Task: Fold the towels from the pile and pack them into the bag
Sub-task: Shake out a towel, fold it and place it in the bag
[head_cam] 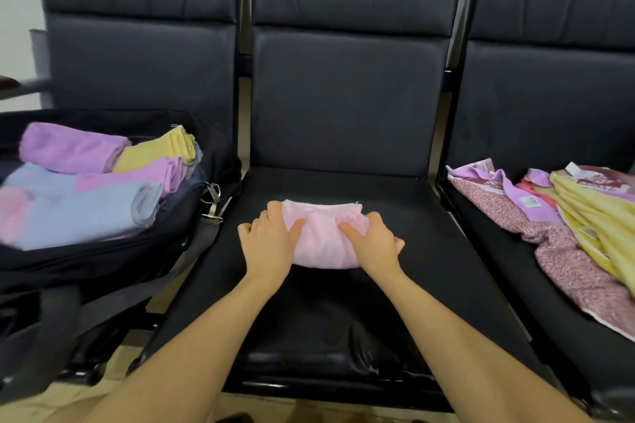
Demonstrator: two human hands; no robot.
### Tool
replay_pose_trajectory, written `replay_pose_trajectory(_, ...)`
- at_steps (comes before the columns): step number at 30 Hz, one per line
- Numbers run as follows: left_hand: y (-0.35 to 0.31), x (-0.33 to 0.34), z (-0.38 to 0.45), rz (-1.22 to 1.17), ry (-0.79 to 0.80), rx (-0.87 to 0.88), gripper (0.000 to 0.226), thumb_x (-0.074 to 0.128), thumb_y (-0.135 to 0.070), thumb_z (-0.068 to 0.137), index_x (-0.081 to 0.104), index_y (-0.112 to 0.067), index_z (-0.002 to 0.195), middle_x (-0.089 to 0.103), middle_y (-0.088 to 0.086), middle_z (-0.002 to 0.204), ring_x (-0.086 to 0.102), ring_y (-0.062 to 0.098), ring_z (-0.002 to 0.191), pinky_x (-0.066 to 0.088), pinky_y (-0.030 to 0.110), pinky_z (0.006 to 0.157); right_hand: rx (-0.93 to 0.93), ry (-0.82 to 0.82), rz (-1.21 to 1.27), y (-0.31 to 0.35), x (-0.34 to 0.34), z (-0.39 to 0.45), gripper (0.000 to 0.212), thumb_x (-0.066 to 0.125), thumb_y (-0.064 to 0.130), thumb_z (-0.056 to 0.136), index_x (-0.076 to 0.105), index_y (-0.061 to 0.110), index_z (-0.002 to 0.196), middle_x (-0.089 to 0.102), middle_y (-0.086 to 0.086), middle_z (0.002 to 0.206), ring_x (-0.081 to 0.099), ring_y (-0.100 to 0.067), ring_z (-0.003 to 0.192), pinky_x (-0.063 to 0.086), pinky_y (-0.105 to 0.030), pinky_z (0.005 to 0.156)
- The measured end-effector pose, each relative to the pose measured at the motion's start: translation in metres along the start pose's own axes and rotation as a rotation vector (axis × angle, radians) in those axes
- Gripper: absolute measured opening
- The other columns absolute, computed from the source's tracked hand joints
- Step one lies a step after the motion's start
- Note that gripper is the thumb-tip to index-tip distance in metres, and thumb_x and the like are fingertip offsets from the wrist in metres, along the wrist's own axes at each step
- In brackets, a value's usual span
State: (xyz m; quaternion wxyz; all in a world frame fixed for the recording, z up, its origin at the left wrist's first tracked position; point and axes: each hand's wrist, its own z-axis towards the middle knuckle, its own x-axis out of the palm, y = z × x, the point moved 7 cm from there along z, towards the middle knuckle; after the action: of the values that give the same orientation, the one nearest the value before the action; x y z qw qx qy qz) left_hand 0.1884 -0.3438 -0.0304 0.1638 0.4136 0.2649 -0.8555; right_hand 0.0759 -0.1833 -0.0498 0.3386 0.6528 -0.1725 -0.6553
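A small folded pink towel point(324, 235) lies on the middle black seat point(343, 319). My left hand point(266, 239) grips its left end, with the thumb on top and the fingers curled round the edge. At the right end my right hand point(372, 240) grips it the same way. An open black bag point(103, 257) sits on the left seat, holding several folded towels in purple, yellow, blue and pink point(79, 189). The pile of unfolded towels point(577, 227), purple, patterned pink and yellow, lies on the right seat.
Three black padded chairs stand in a row with tall backrests point(347, 96). The bag's strap point(192, 261) and metal clips point(213, 196) hang over the gap between the left and middle seats. Beige floor shows below the seats.
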Motion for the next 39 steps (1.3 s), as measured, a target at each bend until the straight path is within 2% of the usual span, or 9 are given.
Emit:
replay_pose_trajectory(4, 0.019, -0.052, 0.016, -0.032, 0.01, -0.042, 0.043, 0.05, -0.048, 0.093, 0.05, -0.01, 0.113, 0.067, 0.008, 0.097, 0.063, 0.028, 0.093, 0.036, 0.04, 0.091, -0.102, 0.002, 0.12, 0.049, -0.02, -0.014, 0.026, 0.049, 0.041, 0.091, 0.049, 0.015, 0.092, 0.054, 0.009, 0.076, 0.046, -0.005, 0.065, 0.027, -0.034, 0.082)
replay_pose_trajectory(10, 0.069, -0.111, 0.041, -0.014, -0.069, -0.093, 0.048, 0.041, -0.049, 0.097, 0.046, -0.011, 0.126, 0.061, 0.011, 0.12, 0.057, 0.028, 0.109, 0.034, 0.037, 0.095, -0.183, -0.034, 0.313, 0.126, -0.015, -0.033, 0.027, 0.054, 0.044, 0.086, 0.049, 0.017, 0.092, 0.055, 0.009, 0.075, 0.051, -0.01, 0.072, 0.034, -0.037, 0.094)
replay_pose_trajectory(16, 0.153, -0.144, 0.079, 0.021, -0.11, -0.134, 0.04, 0.046, -0.041, 0.097, 0.049, -0.008, 0.12, 0.061, 0.011, 0.118, 0.055, 0.031, 0.11, 0.031, 0.038, 0.089, -0.286, 0.053, 0.358, 0.22, 0.031, -0.042, 0.028, 0.057, 0.043, 0.086, 0.046, 0.021, 0.099, 0.055, 0.011, 0.081, 0.054, -0.02, 0.086, 0.031, -0.035, 0.093)
replay_pose_trajectory(23, 0.268, -0.155, 0.137, 0.111, -0.118, -0.21, 0.039, 0.043, -0.036, 0.099, 0.045, -0.003, 0.121, 0.058, 0.015, 0.117, 0.056, 0.036, 0.104, 0.032, 0.041, 0.089, -0.436, 0.148, 0.379, 0.321, 0.106, -0.037, 0.027, 0.061, 0.039, 0.089, 0.043, 0.022, 0.099, 0.046, 0.014, 0.081, 0.045, -0.015, 0.087, 0.028, -0.035, 0.093)
replay_pose_trajectory(27, 0.33, -0.152, 0.18, 0.156, -0.159, -0.23, 0.039, 0.043, -0.037, 0.099, 0.045, -0.003, 0.118, 0.058, 0.015, 0.115, 0.056, 0.036, 0.101, 0.031, 0.042, 0.086, -0.466, 0.163, 0.408, 0.375, 0.159, -0.02, 0.029, 0.062, 0.042, 0.088, 0.045, 0.021, 0.098, 0.057, 0.004, 0.096, 0.05, -0.022, 0.094, 0.031, -0.036, 0.087)
replay_pose_trajectory(32, 0.395, -0.14, 0.222, 0.195, -0.195, -0.255, 0.039, 0.042, -0.037, 0.099, 0.046, -0.003, 0.119, 0.058, 0.015, 0.113, 0.056, 0.036, 0.099, 0.031, 0.042, 0.085, -0.491, 0.193, 0.542, 0.428, 0.215, -0.006, 0.026, 0.064, 0.031, 0.089, 0.045, 0.016, 0.096, 0.052, 0.006, 0.087, 0.048, -0.018, 0.086, 0.023, -0.028, 0.067)
replay_pose_trajectory(36, 0.44, -0.115, 0.22, 0.19, -0.17, -0.304, 0.036, 0.044, -0.034, 0.099, 0.048, -0.005, 0.119, 0.058, 0.014, 0.109, 0.057, 0.035, 0.094, 0.031, 0.042, 0.086, -0.482, 0.219, 0.435, 0.443, 0.269, -0.008, 0.024, 0.06, 0.035, 0.091, 0.043, 0.019, 0.094, 0.053, 0.007, 0.087, 0.044, -0.018, 0.083, 0.026, -0.032, 0.088)
replay_pose_trajectory(37, 0.45, -0.109, 0.216, 0.203, -0.163, -0.302, 0.035, 0.044, -0.033, 0.099, 0.049, -0.005, 0.118, 0.058, 0.014, 0.108, 0.057, 0.035, 0.093, 0.031, 0.042, 0.086, -0.488, 0.232, 0.407, 0.443, 0.283, -0.01, 0.023, 0.059, 0.036, 0.091, 0.043, 0.019, 0.094, 0.054, 0.005, 0.088, 0.045, -0.02, 0.084, 0.026, -0.033, 0.091)
replay_pose_trajectory(39, 0.467, -0.101, 0.208, 0.206, -0.157, -0.291, 0.035, 0.046, -0.033, 0.098, 0.051, -0.005, 0.119, 0.06, 0.015, 0.108, 0.058, 0.034, 0.093, 0.032, 0.042, 0.089, -0.517, 0.255, 0.337, 0.442, 0.304, -0.015, 0.023, 0.056, 0.038, 0.093, 0.044, 0.019, 0.098, 0.056, 0.002, 0.092, 0.051, -0.026, 0.091, 0.02, -0.032, 0.083)
